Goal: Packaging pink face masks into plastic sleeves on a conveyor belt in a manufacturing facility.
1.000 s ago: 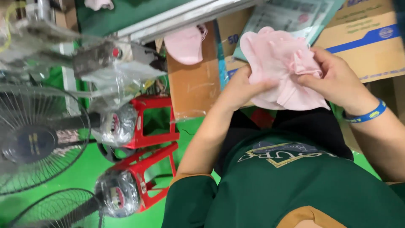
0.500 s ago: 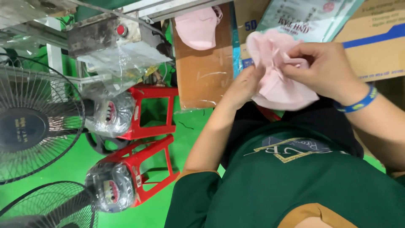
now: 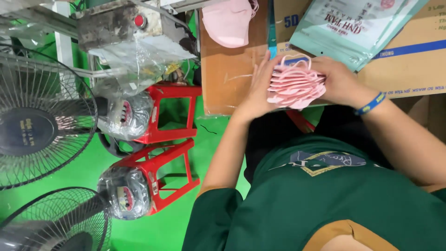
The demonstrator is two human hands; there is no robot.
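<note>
Two electric fans [image 3: 39, 125] fill the room's edge by the green floor [image 3: 176, 121], their motors wrapped in clear plastic and lying against two red plastic stools [image 3: 172, 111]. Above them sits a grimy machine with a red button [image 3: 123, 23]. The cardboard box [image 3: 409, 60] forms the work surface. A teal printed pouch [image 3: 357, 28] lies across its upper right part. A loose pink mask [image 3: 230, 21] lies near the far edge of the brown cardboard sheet [image 3: 227, 74] beside it.

The stack of pink face masks [image 3: 295, 86] is pressed between the person's palms at the near edge of the box, edges fanned and one ear loop [image 3: 297, 58] sticking up. The left hand [image 3: 255, 90] lies flat and open against the stack's side, fingers straight. The right hand [image 3: 341, 81] is curled round the other side, gripping it.

To square the stack well, I would keep both palms parallel, tap the edges level against the cardboard, and tuck that stray loop in so nothing snags.

Half a second ago the masks looked like a puffed, loose bundle held higher, with the fingers picking at it. Now they are compressed into a tight flat stack and lowered toward the box.
</note>
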